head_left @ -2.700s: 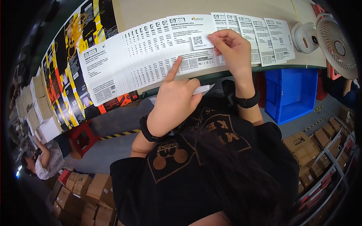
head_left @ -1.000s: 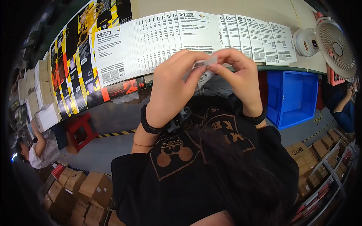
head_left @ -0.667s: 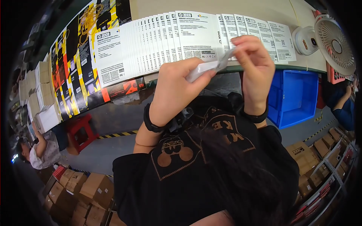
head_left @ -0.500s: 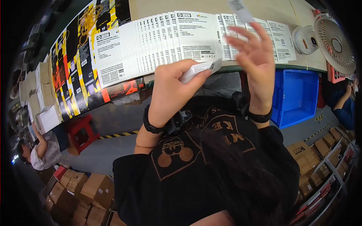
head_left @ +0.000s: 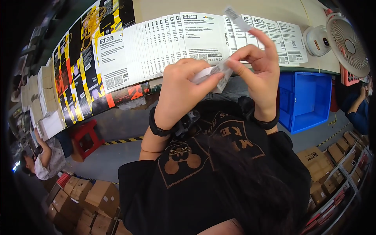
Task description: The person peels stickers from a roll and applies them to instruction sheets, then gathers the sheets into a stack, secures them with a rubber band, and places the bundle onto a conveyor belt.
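My left hand [head_left: 182,92] is raised in front of my chest and grips a small folded white label sheet [head_left: 214,75] with printed codes. My right hand [head_left: 258,72] meets it from the right, with thumb and forefinger pinching the sheet's upper edge. A narrow white strip [head_left: 236,17] sticks up from a raised finger of that hand. Both wrists wear dark bands. Beyond the hands, a fanned row of white printed sheets [head_left: 164,43] lies overlapped along the table.
Black, yellow and orange flat packaging [head_left: 76,74] lies left of the sheets. A white desk fan [head_left: 346,37] stands at the table's right end, with a blue bin [head_left: 307,100] below it. There is a red stool [head_left: 84,135], cardboard boxes [head_left: 94,199] and a person at each side.
My hands left the sheets on the table and rose to my chest with the label sheet. The right hand pulled a strip upward, then came back down to the sheet.
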{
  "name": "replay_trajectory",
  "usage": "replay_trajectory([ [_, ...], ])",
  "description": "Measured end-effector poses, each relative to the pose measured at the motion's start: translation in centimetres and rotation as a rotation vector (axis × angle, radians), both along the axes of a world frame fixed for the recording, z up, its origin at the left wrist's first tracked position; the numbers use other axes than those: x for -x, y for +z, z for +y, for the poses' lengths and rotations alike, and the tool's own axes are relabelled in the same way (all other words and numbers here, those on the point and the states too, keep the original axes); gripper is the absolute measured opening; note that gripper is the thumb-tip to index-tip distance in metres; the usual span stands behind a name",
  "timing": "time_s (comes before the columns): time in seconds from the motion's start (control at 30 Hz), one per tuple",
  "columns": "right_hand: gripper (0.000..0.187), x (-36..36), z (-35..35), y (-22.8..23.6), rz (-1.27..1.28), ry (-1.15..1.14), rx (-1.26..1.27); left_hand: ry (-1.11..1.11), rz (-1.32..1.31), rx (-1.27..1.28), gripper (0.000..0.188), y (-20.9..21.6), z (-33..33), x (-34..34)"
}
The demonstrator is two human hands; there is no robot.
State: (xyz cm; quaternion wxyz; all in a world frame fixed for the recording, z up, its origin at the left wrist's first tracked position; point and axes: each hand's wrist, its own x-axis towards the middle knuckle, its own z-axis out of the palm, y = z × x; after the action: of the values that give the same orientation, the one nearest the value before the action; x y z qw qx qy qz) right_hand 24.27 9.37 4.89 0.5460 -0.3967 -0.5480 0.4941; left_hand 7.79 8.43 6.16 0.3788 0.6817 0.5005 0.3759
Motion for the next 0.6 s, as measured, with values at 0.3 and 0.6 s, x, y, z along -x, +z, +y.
replay_trajectory([
  [0.3, 0.065, -0.3, 3.0, -2.5, 0.090, -0.175, 0.088, -0.009, -0.050, 0.260, 0.013, -0.9, 0.7, 1.4],
  [0.6, 0.064, 1.0, 4.6, -4.4, -0.153, -0.158, 0.241, -0.138, 0.002, 0.222, 0.016, -2.2, 1.2, 2.2],
])
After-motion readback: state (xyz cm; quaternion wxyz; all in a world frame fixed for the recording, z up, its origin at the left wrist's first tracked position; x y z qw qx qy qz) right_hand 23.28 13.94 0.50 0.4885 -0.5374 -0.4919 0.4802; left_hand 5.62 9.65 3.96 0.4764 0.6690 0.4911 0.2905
